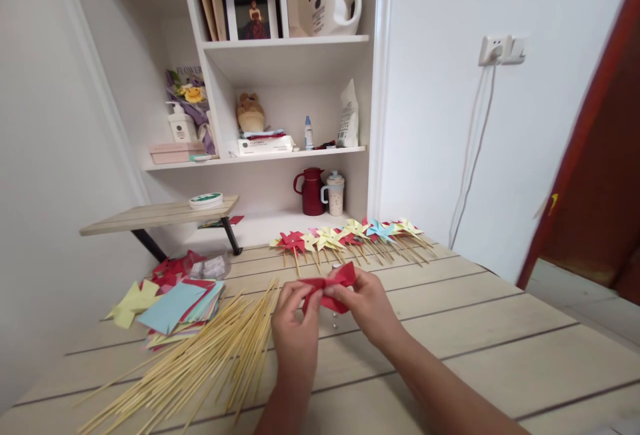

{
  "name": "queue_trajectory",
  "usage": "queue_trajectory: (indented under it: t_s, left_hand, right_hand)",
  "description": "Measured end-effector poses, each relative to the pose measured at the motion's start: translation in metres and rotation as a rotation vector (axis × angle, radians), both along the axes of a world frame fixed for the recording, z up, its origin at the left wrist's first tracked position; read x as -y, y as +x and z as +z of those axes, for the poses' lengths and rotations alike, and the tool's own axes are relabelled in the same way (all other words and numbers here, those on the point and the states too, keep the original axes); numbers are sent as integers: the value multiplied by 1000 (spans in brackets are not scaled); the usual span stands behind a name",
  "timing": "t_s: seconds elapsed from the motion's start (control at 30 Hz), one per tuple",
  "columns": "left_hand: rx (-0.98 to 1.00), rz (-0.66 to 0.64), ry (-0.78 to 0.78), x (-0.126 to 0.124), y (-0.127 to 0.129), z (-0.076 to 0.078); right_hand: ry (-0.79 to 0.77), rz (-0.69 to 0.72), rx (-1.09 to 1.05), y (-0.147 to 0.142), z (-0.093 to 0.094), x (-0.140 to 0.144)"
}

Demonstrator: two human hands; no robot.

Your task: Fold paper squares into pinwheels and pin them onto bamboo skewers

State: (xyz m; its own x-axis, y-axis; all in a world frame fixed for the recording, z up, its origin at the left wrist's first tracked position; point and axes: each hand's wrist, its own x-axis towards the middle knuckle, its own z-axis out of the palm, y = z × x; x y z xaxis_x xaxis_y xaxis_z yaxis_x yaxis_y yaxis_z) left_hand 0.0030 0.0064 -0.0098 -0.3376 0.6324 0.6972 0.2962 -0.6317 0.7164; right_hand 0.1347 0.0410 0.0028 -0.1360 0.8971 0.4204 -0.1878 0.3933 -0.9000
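Observation:
Both my hands hold a piece of red paper [334, 283] just above the wooden table [475, 328]. My left hand [295, 328] pinches its left part, and my right hand [367, 305] pinches its right part. The paper is folded and partly hidden by my fingers. A heap of thin bamboo sticks [210, 355] lies fanned out to the left of my left hand. Beyond my hands, a row of finished paper pinwheels [350, 238] on sticks lies near the table's far edge.
A stack of coloured paper squares [175, 308] lies at the left, with a small clear container [213, 266] behind it. A low wooden riser [160, 215] carries a round tin. Shelves [285, 95] with a red jug [310, 192] stand behind; a socket with cables [495, 48] is on the right wall.

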Motion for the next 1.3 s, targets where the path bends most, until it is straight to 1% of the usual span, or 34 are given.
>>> queue_trajectory:
  t_s: [0.1, 0.17, 0.23, 0.33, 0.4, 0.47, 0.7, 0.8, 0.93, 1.1, 1.2, 1.3]
  left_hand:
    - [224, -196, -262, -7, 0, -1]
    - [358, -294, -364, -9, 0, 0]
    - [447, -331, -392, -8, -1, 1]
    - [531, -348, -388, -6, -3, 2]
    - [550, -332, -384, -5, -3, 1]
    - [533, -288, -380, -5, -4, 0]
    - [345, -125, -385, -5, -4, -5]
    - [299, -78, -396, -7, -4, -10]
    - [339, -24, -408, -10, -5, -14]
    - [434, 56, -339, -8, -5, -10]
    - [414, 106, -278, -3, -1, -8]
    - [370, 120, -242, 4, 3, -5]
  right_hand:
    - [-241, 66, -133, -3, -4, -7]
    - [-332, 97, -205, -2, -4, -10]
    - [-377, 109, -241, 0, -4, -12]
    - [-393, 103, -248, 3, -2, -12]
    - [-383, 94, -232, 4, -1, -11]
    - [-373, 76, -214, 5, -1, -11]
    - [-352, 50, -163, 7, -5, -15]
    - [-343, 23, -131, 7, -7, -17]
    - [-355, 5, -91, 7, -11, -19]
    - [-361, 20, -123, 14, -18, -23]
    - [-354, 34, -121, 18, -21, -27]
    - [-348, 20, -145, 20, -21, -29]
